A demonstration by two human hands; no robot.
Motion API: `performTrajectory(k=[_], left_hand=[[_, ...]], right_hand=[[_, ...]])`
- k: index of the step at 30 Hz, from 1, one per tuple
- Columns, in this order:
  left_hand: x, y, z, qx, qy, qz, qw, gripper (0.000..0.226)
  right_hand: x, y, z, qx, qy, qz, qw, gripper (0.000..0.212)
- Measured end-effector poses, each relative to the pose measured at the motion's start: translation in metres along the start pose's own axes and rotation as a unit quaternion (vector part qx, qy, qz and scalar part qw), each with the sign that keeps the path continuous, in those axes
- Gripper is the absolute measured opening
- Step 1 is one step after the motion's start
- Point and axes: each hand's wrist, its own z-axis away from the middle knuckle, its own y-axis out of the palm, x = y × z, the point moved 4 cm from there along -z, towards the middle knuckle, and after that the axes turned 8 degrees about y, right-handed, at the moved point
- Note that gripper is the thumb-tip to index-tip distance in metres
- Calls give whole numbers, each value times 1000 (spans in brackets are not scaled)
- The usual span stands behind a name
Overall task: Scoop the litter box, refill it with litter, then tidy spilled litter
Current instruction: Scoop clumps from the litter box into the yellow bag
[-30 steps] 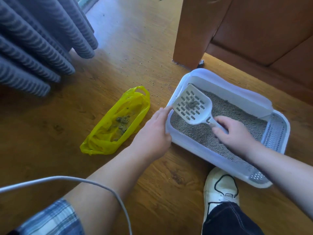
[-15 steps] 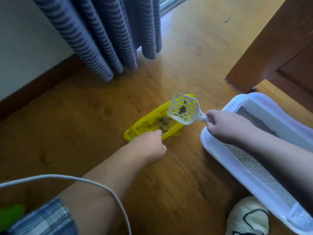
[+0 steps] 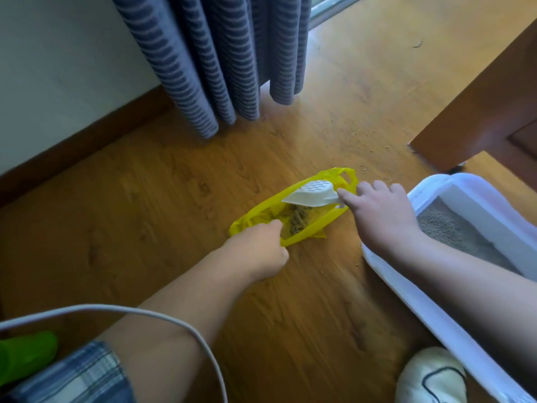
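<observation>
A thin yellow plastic bag (image 3: pixel 255 212) lies crumpled on the wooden floor (image 3: pixel 145 213), its mouth held open, with a small heap of brownish clumps (image 3: pixel 297 221) inside. Over the bag's far end hangs the white plastic scoop (image 3: pixel 312 193), tipped over so its slotted bottom faces up (the rows of slots are plain to see). The right hand (image 3: pixel 383 219) has the scoop's handle, fingers curled about it and the forefinger stretched along the top. The left hand (image 3: pixel 258 251) grips the bag's near edge. Just beside the bag, toward the floor's right side, sits the white litter box (image 3: pixel 465 181), smooth-walled and round-cornered, holding fine grey litter (image 3: pixel 444 228). Loose grains (image 3: pixel 363 170) dot the floor beyond the bag, toward the ribbed grey curtain (image 3: pixel 218 68).
</observation>
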Motion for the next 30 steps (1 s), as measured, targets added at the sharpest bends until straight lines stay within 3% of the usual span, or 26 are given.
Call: performTrajectory(k=[3, 7, 9, 11, 14, 19, 23, 27, 30], left_hand=[[-17, 2, -7, -3, 23, 4, 1000, 48], [-53, 8, -22, -21, 66, 20, 997, 51], [-75, 14, -32, -30, 90, 25, 995, 55], [-98, 19, -40, -48, 125, 46, 990, 61], [-126, 25, -48, -81, 187, 88, 975, 71], [-157, 38, -60, -94, 234, 117, 960, 83], [-172, 53, -68, -72, 243, 135, 958, 88], [-176, 60, -75, -85, 236, 122, 960, 93], [-176, 62, -78, -88, 224, 123, 963, 94]], right_hand=[[-29, -11, 5, 19, 48, -29, 998, 59], [-88, -19, 27, 65, 185, -238, 951, 22], [-129, -25, 49, 98, 233, -268, 930, 19], [-171, -28, 80, 142, 270, -239, 922, 22], [-223, -20, 139, 225, 324, -200, 897, 8], [-258, 38, 219, 361, 382, -118, 843, 27], [-262, 77, 233, 395, 395, -91, 824, 37], [-268, 74, 218, 417, 386, -56, 821, 33], [-260, 72, 215, 453, 381, -92, 801, 30]])
